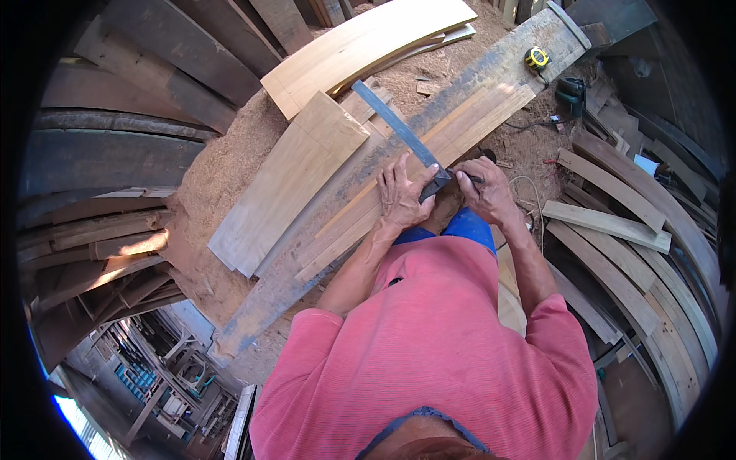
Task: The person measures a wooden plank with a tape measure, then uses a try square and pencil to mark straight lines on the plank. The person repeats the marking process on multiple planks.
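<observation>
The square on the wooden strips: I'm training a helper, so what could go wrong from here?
The square might twist, since the left hand touches it only near its dark stock while the blade reaches past the wooden strips. The thin dark tool in the right hand sits close to the left thumb and could slip toward it. The tape measure on the bench might be knocked off.

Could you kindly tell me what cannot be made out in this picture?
- Head view: much of the slim dark tool, covered by the right hand.
- Head view: part of the square, covered by the left hand.
- Head view: part of the wood strip, covered by the square.
- Head view: fine markings on the tape measure, too small.
</observation>
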The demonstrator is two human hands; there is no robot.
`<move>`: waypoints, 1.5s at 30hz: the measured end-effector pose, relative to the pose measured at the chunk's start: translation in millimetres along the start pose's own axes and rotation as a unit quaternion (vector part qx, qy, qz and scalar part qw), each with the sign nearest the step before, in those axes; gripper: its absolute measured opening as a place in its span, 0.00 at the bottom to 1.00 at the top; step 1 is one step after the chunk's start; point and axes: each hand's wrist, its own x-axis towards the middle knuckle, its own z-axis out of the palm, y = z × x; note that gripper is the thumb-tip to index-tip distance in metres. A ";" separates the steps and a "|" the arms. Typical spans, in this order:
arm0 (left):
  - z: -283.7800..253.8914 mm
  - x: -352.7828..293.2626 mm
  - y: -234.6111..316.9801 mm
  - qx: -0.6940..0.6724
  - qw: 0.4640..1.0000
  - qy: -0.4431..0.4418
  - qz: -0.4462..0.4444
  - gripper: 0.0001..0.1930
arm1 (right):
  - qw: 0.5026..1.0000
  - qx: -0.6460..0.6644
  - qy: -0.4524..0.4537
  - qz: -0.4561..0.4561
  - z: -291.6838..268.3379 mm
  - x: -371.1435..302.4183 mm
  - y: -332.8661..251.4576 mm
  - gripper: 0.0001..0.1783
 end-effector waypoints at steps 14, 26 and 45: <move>-4.2 0.5 2.2 0.011 1.000 -0.007 -0.004 0.37 | 1.000 0.014 -0.012 -0.021 6.1 12.7 3.3 0.11; -3.3 -2.0 0.7 0.006 1.000 -0.005 0.004 0.38 | 0.975 0.090 -0.011 0.203 87.6 -14.6 24.7 0.15; -6.9 -8.0 -4.4 0.001 1.000 -0.013 -0.002 0.40 | 0.931 0.282 0.065 0.221 130.9 -20.9 44.3 0.17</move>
